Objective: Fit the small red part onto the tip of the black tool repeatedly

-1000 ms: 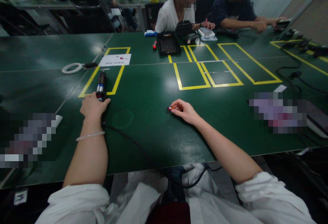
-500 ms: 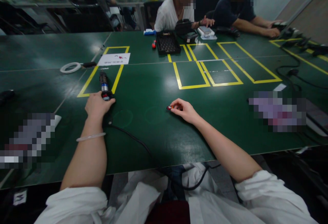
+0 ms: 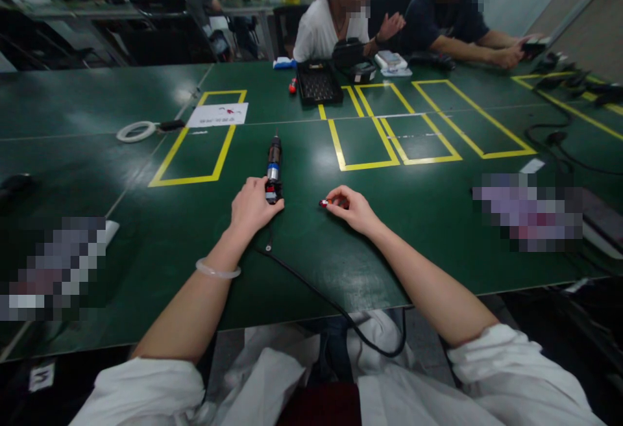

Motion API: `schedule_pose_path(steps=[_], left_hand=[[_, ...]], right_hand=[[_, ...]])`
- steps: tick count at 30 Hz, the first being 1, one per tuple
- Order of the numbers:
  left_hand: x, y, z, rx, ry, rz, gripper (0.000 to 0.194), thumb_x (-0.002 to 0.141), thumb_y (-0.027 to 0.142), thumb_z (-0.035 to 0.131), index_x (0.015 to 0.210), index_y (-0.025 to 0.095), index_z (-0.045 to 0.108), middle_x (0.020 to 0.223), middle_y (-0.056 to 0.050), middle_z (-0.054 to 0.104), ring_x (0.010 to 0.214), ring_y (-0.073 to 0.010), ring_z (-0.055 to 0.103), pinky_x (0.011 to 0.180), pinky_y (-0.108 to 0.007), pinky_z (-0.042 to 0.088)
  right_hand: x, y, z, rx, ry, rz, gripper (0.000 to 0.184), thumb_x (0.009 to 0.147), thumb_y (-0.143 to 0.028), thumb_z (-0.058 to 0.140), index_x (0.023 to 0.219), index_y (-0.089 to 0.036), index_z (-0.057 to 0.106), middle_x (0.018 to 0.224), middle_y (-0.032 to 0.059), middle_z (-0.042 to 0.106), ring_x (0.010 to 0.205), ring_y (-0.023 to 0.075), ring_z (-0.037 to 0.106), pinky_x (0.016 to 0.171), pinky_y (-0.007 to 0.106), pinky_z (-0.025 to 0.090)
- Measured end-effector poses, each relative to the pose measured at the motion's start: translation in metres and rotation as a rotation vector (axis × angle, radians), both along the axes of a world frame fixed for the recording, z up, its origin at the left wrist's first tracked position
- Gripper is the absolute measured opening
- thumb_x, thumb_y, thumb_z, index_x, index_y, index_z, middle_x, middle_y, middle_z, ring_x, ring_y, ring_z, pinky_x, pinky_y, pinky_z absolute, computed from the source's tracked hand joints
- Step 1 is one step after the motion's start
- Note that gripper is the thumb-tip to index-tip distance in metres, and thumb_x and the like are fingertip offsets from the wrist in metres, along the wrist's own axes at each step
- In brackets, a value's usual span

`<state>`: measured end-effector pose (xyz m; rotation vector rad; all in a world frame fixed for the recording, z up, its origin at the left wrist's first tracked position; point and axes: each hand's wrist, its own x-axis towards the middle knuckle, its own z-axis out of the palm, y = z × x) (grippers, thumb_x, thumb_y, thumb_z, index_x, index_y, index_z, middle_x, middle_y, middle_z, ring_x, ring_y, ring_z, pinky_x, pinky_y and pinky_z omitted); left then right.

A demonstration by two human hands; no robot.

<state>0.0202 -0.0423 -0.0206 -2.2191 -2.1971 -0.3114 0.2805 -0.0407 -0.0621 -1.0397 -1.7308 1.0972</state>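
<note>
My left hand [image 3: 254, 205] is closed around the rear end of a corded electric screwdriver [image 3: 273, 165], which lies low over the green table with its thin bit pointing away from me. A black power cord [image 3: 311, 286] runs from it toward my lap. To its right, my right hand [image 3: 354, 208] rests near the tabletop, fingers curled in a pinch on a small red part [image 3: 323, 203]. Most of that part is hidden by the fingers, and its exact kind does not show.
Yellow tape outlines [image 3: 367, 165] mark the green table [image 3: 311, 257]. Farther back are a black tray [image 3: 320, 83], a red object [image 3: 293, 86], a printed sheet [image 3: 217, 114] and a coiled white cable [image 3: 136, 132]. Blurred items lie at both sides. People sit across the table.
My left hand has carried the screwdriver right, out of the left taped outline to the table's middle, its cord following. My right hand has hardly moved. A person opposite has raised a hand.
</note>
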Motion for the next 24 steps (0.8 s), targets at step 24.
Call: schedule_pose_path(steps=[24], left_hand=[[0.07, -0.033, -0.009, 0.035, -0.086, -0.358, 0.066, 0.083, 0.04, 0.059, 0.144, 0.017, 0.043, 0.127, -0.014, 0.055, 0.112, -0.0304, 0.058, 0.092, -0.041, 0.047]], right_hand=[[0.002, -0.002, 0.0, 0.23, -0.16, 0.065, 0.007, 0.086, -0.022, 0.066, 0.09, -0.018, 0.071, 0.087, 0.0028, 0.056, 0.07, 0.013, 0.054, 0.068, 0.027, 0.044]])
